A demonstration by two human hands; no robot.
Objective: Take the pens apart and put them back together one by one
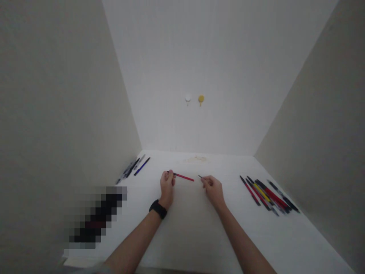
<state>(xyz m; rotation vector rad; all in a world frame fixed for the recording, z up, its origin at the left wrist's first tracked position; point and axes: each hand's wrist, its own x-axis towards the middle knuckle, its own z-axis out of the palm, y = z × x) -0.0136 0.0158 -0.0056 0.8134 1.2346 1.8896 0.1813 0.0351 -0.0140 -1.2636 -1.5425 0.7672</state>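
Note:
My left hand [167,184], with a black watch on its wrist, is closed on a red pen [184,177]. The dark end of this pen lies in my fingers, and its red length points to the right. Across a small gap, my right hand [211,186] pinches a small dark slim piece [201,176] between thumb and finger. Its kind is too small to make out. Both hands are above the white table [185,236], and the pen and the dark piece are apart.
Several pens, red, yellow and black [265,194], lie at the right. At the left lie a blue pen [142,166] and several black and clear pens [128,170]. A blurred-out dark patch covers the near left. Walls enclose three sides; two small hooks [201,99] are on the back one.

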